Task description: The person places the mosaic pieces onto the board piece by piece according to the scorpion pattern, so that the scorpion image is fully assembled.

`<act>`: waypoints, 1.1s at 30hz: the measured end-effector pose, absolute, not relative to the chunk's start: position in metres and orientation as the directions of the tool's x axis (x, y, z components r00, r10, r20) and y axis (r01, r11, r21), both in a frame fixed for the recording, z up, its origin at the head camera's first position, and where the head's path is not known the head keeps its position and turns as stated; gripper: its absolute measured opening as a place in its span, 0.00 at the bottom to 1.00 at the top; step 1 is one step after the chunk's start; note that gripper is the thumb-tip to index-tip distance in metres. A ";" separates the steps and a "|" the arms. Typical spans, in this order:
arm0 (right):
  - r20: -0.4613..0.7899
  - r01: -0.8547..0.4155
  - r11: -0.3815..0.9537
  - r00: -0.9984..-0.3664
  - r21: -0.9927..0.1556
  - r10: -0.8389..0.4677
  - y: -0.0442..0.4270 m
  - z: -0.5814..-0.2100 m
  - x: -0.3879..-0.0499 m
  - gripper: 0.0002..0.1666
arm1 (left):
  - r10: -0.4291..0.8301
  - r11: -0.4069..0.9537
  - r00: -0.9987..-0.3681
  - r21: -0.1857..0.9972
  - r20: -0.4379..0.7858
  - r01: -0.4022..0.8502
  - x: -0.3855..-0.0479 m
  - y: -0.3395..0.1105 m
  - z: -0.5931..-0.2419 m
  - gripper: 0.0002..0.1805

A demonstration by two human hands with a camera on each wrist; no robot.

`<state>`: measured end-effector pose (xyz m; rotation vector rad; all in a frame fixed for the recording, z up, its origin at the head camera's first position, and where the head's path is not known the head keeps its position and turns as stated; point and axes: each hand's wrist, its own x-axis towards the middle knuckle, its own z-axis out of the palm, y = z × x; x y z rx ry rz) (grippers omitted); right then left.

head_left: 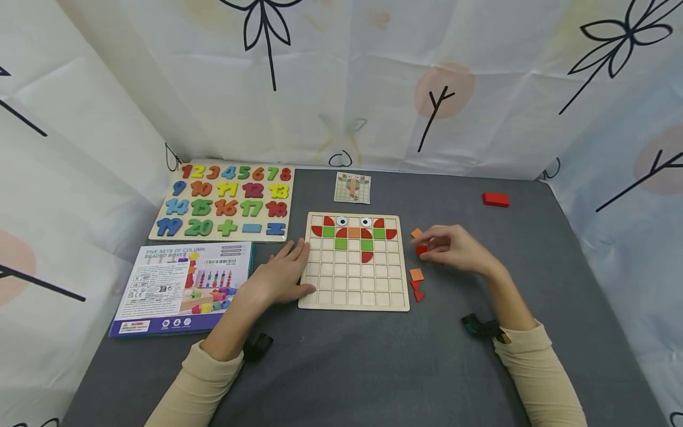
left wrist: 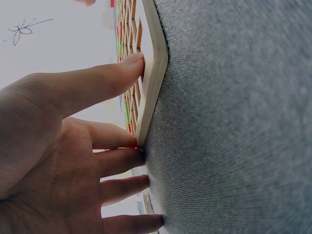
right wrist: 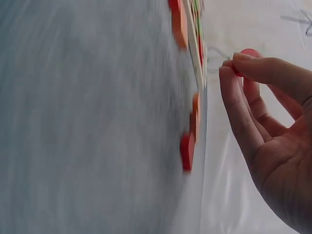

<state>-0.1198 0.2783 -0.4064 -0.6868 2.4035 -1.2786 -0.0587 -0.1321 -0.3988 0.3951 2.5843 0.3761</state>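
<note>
A wooden grid board (head_left: 325,299) lies on the dark table, its upper rows set with red, green and orange pieces and two eye tiles (head_left: 341,221). My left hand (head_left: 280,276) rests against the board's left edge, fingers extended; in the left wrist view the thumb (left wrist: 105,80) lies on its rim. Right of the board, my right hand (head_left: 456,249) pinches a small red piece (right wrist: 249,52) with a curved edge between thumb and fingertips, raised above the table. Around that hand lie an orange square (head_left: 417,274), red pieces (head_left: 419,295) and another orange piece (head_left: 415,233).
Behind the board lies a small pattern card (head_left: 352,188). A number puzzle (head_left: 224,201) and a printed box (head_left: 181,287) sit to the left. One red block (head_left: 495,200) lies at the far right. White printed cloth (head_left: 373,118) hangs along the table's back and sides.
</note>
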 end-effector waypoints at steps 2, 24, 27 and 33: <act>-0.056 -0.276 0.463 -0.810 -0.842 -0.583 0.269 -0.406 -0.120 0.19 | 0.344 0.919 -0.836 0.335 -0.427 0.208 -0.059 -0.132 -0.399 0.54; -0.073 -0.368 0.412 -0.665 -0.834 -0.743 0.155 -0.397 -0.139 0.14 | 0.337 0.923 -0.835 0.327 -0.436 0.202 -0.060 -0.133 -0.400 0.55; -0.088 -0.393 0.426 -0.642 -0.815 -0.762 0.141 -0.397 -0.144 0.15 | 0.336 0.924 -0.833 0.326 -0.439 0.202 -0.060 -0.133 -0.400 0.55; -0.117 -0.456 0.461 -0.603 -0.761 -0.789 0.124 -0.397 -0.152 0.15 | 0.333 0.926 -0.833 0.321 -0.441 0.200 -0.060 -0.134 -0.401 0.56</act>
